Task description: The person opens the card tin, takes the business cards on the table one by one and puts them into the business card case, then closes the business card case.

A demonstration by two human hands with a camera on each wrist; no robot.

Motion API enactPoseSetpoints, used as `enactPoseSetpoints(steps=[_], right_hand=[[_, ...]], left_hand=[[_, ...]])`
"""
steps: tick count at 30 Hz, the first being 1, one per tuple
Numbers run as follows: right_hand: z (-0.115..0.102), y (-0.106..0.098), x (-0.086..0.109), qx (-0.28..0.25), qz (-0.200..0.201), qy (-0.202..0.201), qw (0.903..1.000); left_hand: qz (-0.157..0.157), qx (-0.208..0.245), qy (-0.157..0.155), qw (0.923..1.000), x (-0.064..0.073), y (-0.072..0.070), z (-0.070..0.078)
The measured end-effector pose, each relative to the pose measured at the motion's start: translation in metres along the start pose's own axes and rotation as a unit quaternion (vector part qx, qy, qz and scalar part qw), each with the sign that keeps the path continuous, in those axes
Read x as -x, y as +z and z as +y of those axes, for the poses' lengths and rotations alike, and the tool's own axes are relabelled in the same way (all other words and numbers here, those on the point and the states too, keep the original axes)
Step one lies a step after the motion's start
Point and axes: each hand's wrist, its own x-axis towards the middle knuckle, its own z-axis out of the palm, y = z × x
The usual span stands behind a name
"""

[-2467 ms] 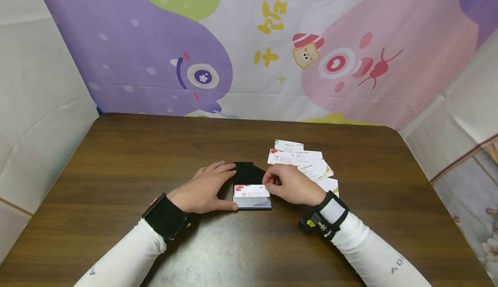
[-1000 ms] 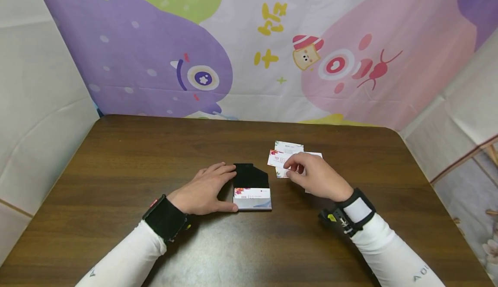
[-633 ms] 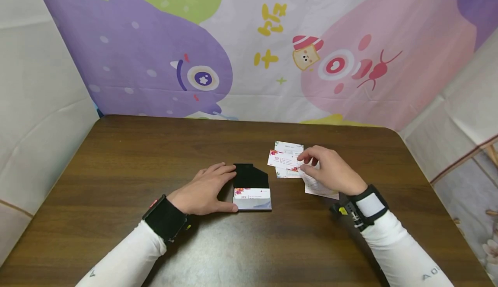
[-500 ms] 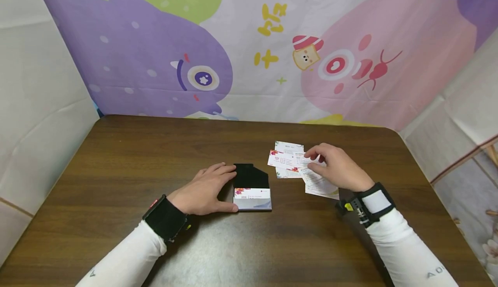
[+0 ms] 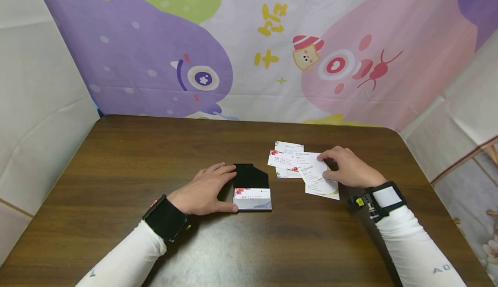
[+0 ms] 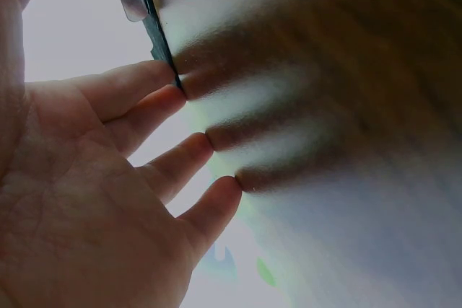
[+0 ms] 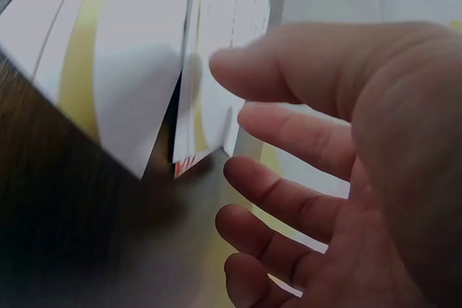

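In the head view, my left hand (image 5: 204,189) rests flat with spread fingers at the left side of a black business card holder (image 5: 250,176). Its thumb lies at the lower left corner of this holder, whose flap is turned back. A floral business card (image 5: 250,192) shows in the holder's pocket. My right hand (image 5: 350,168) is at the right edge of the overlapping business cards (image 5: 314,168), thumb and index finger apart at the top card's edge. The right wrist view shows its thumb (image 7: 249,73) over the cards (image 7: 133,63) and the other fingers loosely bent.
Several white cards, including a red-flowered one (image 5: 278,158), overlap in a loose spread right of the holder. The brown wooden table (image 5: 163,144) ends at a cartoon-printed cloth (image 5: 256,84) behind. White cloth walls (image 5: 43,88) flank both sides.
My right hand has moved from the holder rightward over the loose cards to their right edge, uncovering them. The floral card stays in the pocket. My left hand has stayed in place.
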Motion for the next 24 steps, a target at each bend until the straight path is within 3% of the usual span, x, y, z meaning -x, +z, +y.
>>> enactPoseSetpoints(steps=[7,24], right_hand=[[0.006,0.000,0.001,0.008,-0.006,-0.002,0.9999],[0.011,-0.001,-0.002,-0.047,0.016,0.051,0.9974]], left_hand=[[0.000,0.002,0.002,1.0000,0.000,-0.001,0.000],[-0.003,0.004,0.000,1.0000,0.000,0.000,-0.001]])
